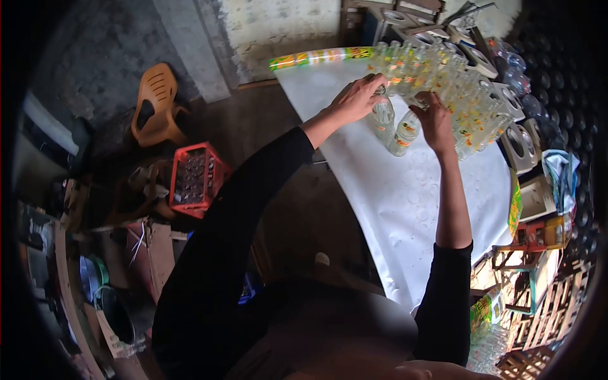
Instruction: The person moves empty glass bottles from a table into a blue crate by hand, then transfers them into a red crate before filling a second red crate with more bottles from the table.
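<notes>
Two clear glass bottles stand close together on the white table sheet (405,209), at the near edge of a dense group of similar bottles (468,107). My left hand (360,98) has its fingers wrapped round the neck of the left bottle (384,120). The right bottle (405,134), with an orange and green label, leans slightly, and my right hand (436,120) grips it near its top.
A rolled printed edge (323,57) runs along the table's far side. An orange plastic chair (157,107) and a red crate of bottles (193,177) are at the left. White-framed items (520,149) and a blue-white bag (560,174) lie beyond the right edge.
</notes>
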A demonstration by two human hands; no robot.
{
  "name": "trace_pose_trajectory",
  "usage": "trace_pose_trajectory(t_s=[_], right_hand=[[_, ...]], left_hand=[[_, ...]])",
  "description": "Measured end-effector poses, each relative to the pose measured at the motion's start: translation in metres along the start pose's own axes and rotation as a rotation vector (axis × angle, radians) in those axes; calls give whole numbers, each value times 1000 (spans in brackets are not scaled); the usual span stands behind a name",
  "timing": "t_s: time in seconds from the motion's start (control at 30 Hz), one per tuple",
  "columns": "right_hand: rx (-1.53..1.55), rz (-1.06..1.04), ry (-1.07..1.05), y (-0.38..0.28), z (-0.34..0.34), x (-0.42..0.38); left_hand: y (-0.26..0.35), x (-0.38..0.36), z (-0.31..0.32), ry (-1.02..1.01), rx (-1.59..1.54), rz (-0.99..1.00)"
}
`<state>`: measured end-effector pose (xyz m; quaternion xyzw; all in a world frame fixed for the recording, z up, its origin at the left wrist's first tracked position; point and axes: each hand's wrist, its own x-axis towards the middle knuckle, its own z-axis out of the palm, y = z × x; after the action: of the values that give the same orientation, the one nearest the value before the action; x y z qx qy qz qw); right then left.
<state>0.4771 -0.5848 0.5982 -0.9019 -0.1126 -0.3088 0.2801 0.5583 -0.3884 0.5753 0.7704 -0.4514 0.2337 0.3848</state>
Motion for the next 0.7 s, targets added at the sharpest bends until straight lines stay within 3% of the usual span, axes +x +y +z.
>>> trace_pose_trajectory(t_s=[0.07,0.23,0.27,0.33,0.4,0.5,0.57,0.7], right_hand=[[21,-79,-8,-35,9,-6],[240,148,-214,-166,37,-43],[257,130,-248,-180,50,-52],[519,145,-300,-200,84,-74],[572,85,-315,-217,124,-101],[469,62,-407,-256,172,-140],[538,280,-610,-285,197,-165],[561,147,-574,-289,284,-228]], left_hand=[[10,-41,-50,10,-99,-143],[29,-156,-172,88,-111,-373],[41,-179,-202,8,14,-442],[44,-231,-242,38,115,-399],[53,-287,-273,43,158,-501],[50,-372,-302,64,192,-664],[43,-426,-309,94,190,-750],[34,-510,-310,138,310,-901]])
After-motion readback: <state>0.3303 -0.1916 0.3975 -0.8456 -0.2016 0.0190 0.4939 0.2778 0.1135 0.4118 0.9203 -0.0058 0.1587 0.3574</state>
